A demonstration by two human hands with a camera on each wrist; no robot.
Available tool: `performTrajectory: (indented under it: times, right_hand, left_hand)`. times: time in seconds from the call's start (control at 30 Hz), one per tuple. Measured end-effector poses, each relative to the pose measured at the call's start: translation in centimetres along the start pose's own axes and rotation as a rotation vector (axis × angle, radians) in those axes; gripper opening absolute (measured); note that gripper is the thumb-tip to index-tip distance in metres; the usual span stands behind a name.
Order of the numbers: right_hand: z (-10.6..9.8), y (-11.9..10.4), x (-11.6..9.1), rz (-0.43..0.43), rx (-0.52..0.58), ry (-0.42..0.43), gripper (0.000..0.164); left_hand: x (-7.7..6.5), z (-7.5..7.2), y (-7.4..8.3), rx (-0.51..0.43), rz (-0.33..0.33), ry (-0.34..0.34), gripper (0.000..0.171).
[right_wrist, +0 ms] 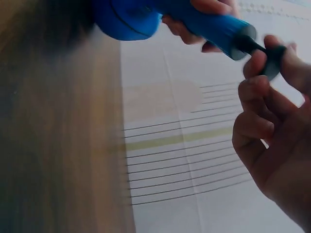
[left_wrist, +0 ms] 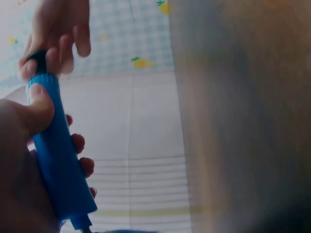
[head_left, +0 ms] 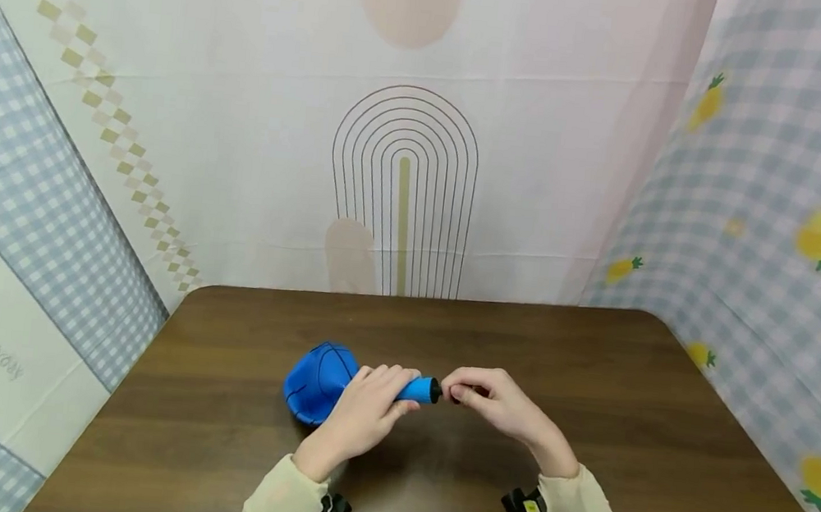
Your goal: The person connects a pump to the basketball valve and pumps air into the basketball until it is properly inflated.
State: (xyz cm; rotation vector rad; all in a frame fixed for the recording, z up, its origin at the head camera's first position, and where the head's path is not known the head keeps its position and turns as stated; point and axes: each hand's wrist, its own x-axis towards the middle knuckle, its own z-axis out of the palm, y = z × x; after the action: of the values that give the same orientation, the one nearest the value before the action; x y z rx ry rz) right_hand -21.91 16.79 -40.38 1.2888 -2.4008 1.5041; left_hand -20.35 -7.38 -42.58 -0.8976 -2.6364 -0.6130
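Note:
My left hand grips the barrel of a blue hand pump, its thumb lying along the barrel near the handle end. At the pump's other end sits a blue ball with black lines, dented and slack. A narrow nozzle shows at that end in the left wrist view. My right hand pinches the pump's black handle between thumb and fingers. In the right wrist view, a short length of black rod shows between barrel and handle.
The brown wooden table lies under both hands. Behind it hangs a white patterned cloth, with a blue checked cloth along the right side. Black straps with small devices are on the wrists.

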Motion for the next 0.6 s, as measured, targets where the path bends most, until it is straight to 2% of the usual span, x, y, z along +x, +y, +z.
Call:
performTrajectory:
  times: [0.1,0.23,0.33,0.43,0.6]
  right_hand:
    - [-1.4,-0.4,-0.6,0.011,-0.025,0.005,0.014]
    - [-3.9,-1.1,-1.7,0.006,-0.003,0.045,0.019]
    - [-4.4,-1.3,-1.9,0.004,0.02,0.059,0.021]
    - [-3.1,-0.9,-1.1,0.04,0.064,0.049,0.019]
    - [0.5,-0.2,0.4,0.091,0.117,0.002,0.019]
  left_hand:
    - [-0.3,-0.6,-0.8,0.002,-0.005,0.016,0.035]
    - [-0.5,-1.6,-2.1,-0.012,-0.019,0.066,0.032]
    - [-0.5,-1.9,-2.4,0.0,-0.016,0.077,0.033]
    - [-0.3,-1.5,-2.3,0.037,0.005,0.072,0.035]
    - [-0.2,-0.5,-1.5,0.073,0.056,0.076,0.039]
